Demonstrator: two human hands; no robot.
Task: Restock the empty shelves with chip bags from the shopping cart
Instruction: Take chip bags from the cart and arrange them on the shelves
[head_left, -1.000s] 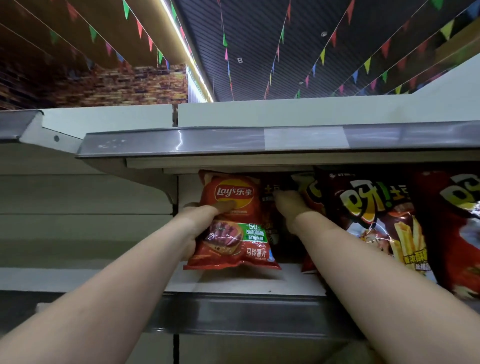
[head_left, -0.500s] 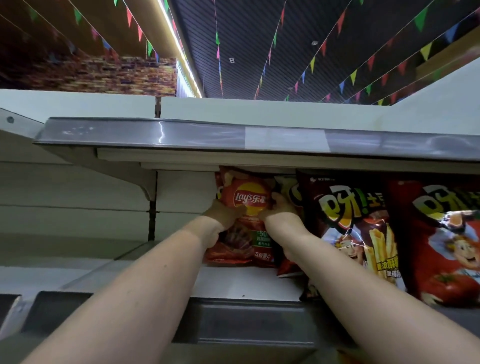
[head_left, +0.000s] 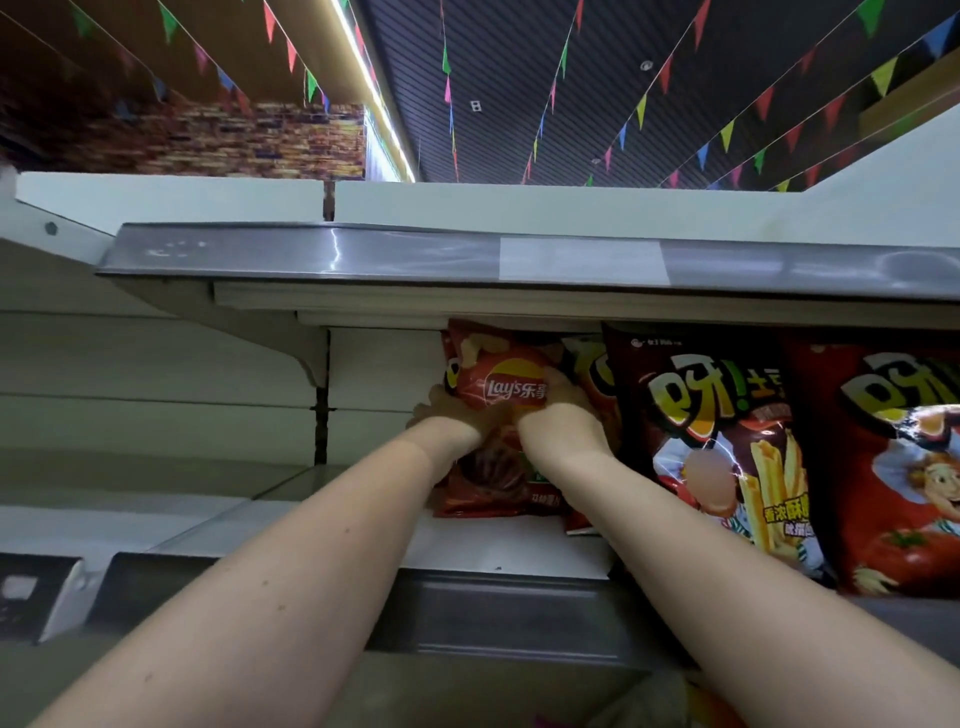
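Note:
A red Lay's chip bag (head_left: 498, 384) stands upright on the white shelf (head_left: 483, 545), at the left end of a row of bags. My left hand (head_left: 457, 421) grips its left side and my right hand (head_left: 561, 415) grips its right side, both about mid-height on the bag. Right of it stand a dark brown fries-snack bag (head_left: 711, 441) and a red tomato-flavour bag (head_left: 904, 467). Another bag behind my right hand is mostly hidden. The shopping cart is out of view.
The shelf above (head_left: 467, 260) overhangs the bag tops closely. Left of the Lay's bag the shelf section (head_left: 130, 499) holds nothing, past an upright bracket (head_left: 321, 410). A grey price rail (head_left: 467, 608) runs along the shelf front.
Both hands have come together onto the Lay's bag, which went from tilted forward to upright and deeper on the shelf. The view has shifted left and closer.

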